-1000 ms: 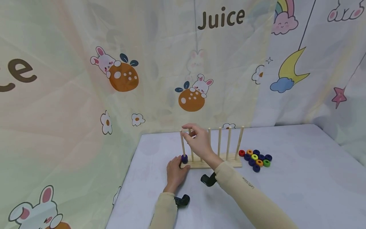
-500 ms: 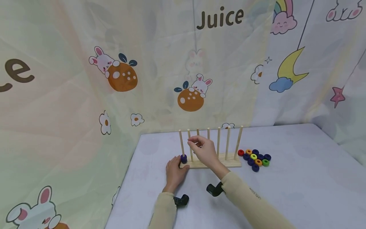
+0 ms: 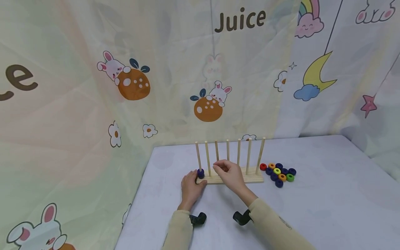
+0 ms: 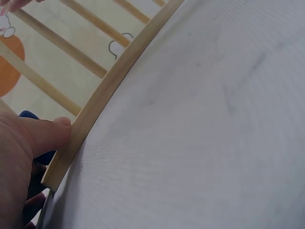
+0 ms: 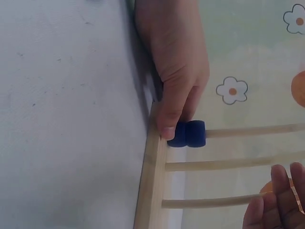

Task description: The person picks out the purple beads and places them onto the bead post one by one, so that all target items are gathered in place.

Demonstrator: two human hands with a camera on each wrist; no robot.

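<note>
A wooden peg rack point(image 3: 253, 178) with a row of upright pegs stands on the table. Two dark blue beads point(image 5: 194, 133) sit stacked at the foot of its leftmost peg. My left hand point(image 3: 191, 187) grips the left end of the base, with the thumb point(image 4: 50, 135) on its front edge beside the beads. In front of the middle pegs is my right hand point(image 3: 232, 176), its fingers loosely bent. The right wrist view shows several right fingertips point(image 5: 285, 205) with nothing between them.
Right of the rack lies a cluster of loose beads, among them a red bead point(image 3: 263, 167), a yellow bead point(image 3: 275, 170), a green bead point(image 3: 290, 178) and several dark blue ones. A printed fabric curtain point(image 3: 175, 86) hangs behind the white table point(image 3: 328, 194).
My right hand has moved down and to the right from the tops of the left pegs to the middle of the rack. The left hand and the beads have stayed in place.
</note>
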